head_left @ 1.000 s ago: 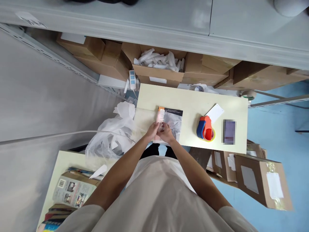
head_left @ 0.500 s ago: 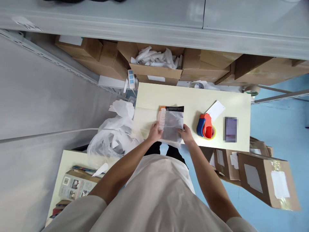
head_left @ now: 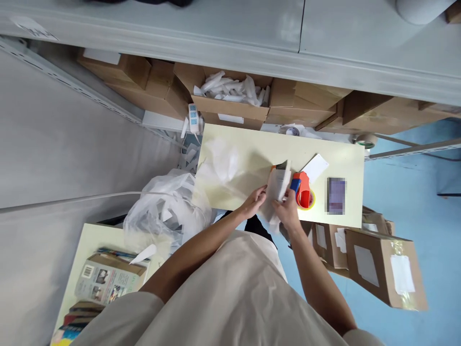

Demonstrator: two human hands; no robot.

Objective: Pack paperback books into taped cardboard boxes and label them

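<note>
A book [head_left: 286, 169] stands tilted up on edge over the near part of the table, with translucent white wrap [head_left: 275, 185] around it. My right hand [head_left: 287, 211] is closed on the book's lower right side. On the other side, my left hand [head_left: 254, 203] has its fingers stretched out against the wrap. A thin sheet of the same translucent material [head_left: 224, 161] spreads crumpled over the table's left part. Just right of the book lies a red and blue tape dispenser [head_left: 303, 190] with a yellow-edged roll.
A white card [head_left: 315, 167] and a blurred-out phone-like object [head_left: 336, 195] lie on the cream table [head_left: 334, 151]. Behind it, an open carton [head_left: 230, 109] holds white rolled pieces. Left are a clear plastic bag [head_left: 162, 206] and books [head_left: 108, 281]; cartons [head_left: 382, 269] stand right.
The book has gone from lying flat to tilted up on edge and has moved right, beside the dispenser. My left hand now has its fingers extended. The translucent sheet on the left has lifted into folds.
</note>
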